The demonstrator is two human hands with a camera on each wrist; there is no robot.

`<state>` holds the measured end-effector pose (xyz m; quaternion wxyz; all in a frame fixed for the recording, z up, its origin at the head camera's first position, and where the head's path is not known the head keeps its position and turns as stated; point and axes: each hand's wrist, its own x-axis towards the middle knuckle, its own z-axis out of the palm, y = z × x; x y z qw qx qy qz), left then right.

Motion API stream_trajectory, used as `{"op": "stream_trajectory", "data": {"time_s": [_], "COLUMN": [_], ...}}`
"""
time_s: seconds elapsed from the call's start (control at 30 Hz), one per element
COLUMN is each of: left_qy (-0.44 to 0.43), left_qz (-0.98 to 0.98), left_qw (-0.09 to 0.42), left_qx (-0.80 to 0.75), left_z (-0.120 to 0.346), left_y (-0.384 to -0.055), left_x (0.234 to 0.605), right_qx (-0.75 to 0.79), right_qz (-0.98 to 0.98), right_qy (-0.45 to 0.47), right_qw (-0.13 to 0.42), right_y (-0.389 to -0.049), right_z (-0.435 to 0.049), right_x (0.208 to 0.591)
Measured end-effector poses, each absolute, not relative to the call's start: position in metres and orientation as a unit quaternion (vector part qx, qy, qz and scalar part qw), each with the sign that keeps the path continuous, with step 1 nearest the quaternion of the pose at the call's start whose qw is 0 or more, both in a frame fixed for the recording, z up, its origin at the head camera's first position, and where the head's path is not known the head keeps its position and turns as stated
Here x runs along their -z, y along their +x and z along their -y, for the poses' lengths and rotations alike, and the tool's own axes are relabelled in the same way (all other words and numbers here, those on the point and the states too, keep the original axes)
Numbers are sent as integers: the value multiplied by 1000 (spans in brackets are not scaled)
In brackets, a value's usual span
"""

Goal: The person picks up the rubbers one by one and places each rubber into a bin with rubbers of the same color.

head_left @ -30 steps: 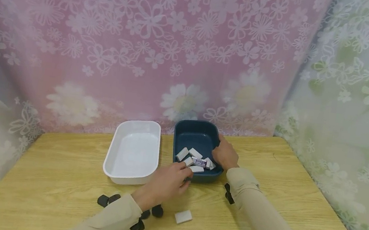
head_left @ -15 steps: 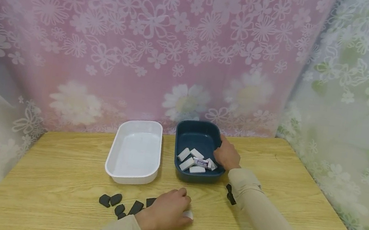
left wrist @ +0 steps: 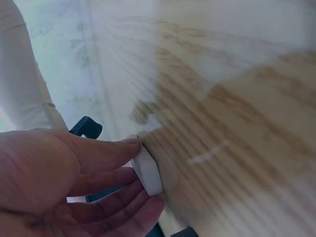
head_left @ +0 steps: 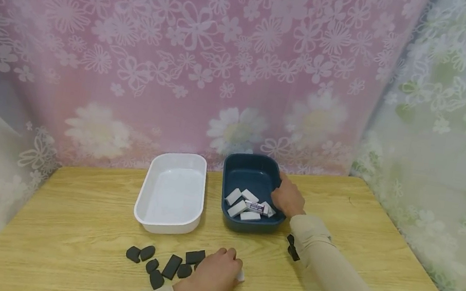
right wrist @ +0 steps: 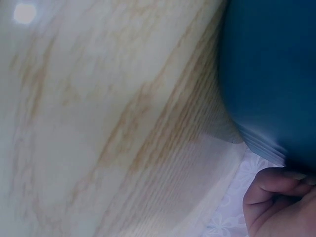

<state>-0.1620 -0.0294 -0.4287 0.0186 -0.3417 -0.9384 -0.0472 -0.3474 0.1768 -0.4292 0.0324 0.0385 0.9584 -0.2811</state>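
Note:
My left hand [head_left: 214,277] pinches a white eraser [left wrist: 148,172] just above or on the table, thumb on one side and fingers on the other. In the head view that hand covers most of the eraser. The rim of a dark blue plastic tray [head_left: 251,173] is gripped at its right side by my right hand [head_left: 289,197]. Several white erasers [head_left: 237,209] lie in the near half of this tray, one with a purple printed sleeve [head_left: 255,207]. In the right wrist view the curled fingers sit against the tray's wall [right wrist: 276,74].
Left of the blue tray stands a white tray [head_left: 171,191], with a narrow gap between them. Several flat black pieces [head_left: 172,266], some rounded and some rectangular, lie on the wooden table [head_left: 85,224] left of my left hand. A pink flowered curtain [head_left: 182,60] hangs behind.
My left hand has left the blue tray, leaving a white eraser there, and come back toward me to the eraser on the table. The right hand stays on the blue tray.

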Motion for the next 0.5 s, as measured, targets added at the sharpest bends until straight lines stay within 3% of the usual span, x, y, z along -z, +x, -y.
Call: {"op": "stream_trajectory", "data": {"time_s": [0.13,0.5], "left_qy": [-340,-343], "left_qz": [939,938], "left_qw": [41,39], "left_qx": [29,22], "left_z": [28,29], "left_y": [-158,-158], "left_x": [430,431], "right_qx": [278,280], "right_qz": [-959,-959], "right_qy": [40,41], "right_qw": [33,36], "right_y": [-347,-345], "right_z": [-176,-176], "right_x": [429,428]}}
